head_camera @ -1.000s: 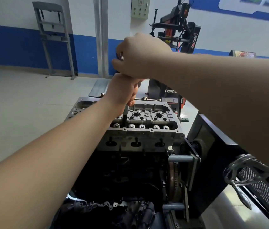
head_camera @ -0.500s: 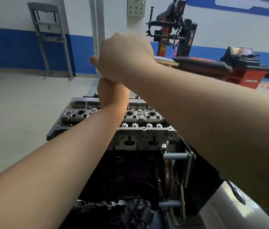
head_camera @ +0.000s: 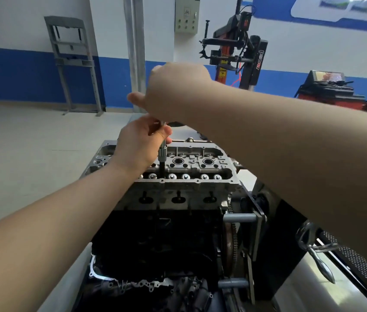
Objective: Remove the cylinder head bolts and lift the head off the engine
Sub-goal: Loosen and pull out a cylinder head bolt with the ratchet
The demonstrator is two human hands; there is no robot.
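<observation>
Head view, down onto engine

Matt cast-metal cylinder head — glossy socket extension

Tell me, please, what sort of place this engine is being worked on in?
Most likely a car repair or training workshop: a bare engine on a stand, a tyre changer by the wall, and a red wheel-service machine beside it.

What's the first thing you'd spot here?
Two bare hands meet at centre: the left hand pinches a slim metal socket extension standing upright in the silver aluminium cylinder head, the right hand above it. Behind stands a red-and-black tyre machine.
</observation>
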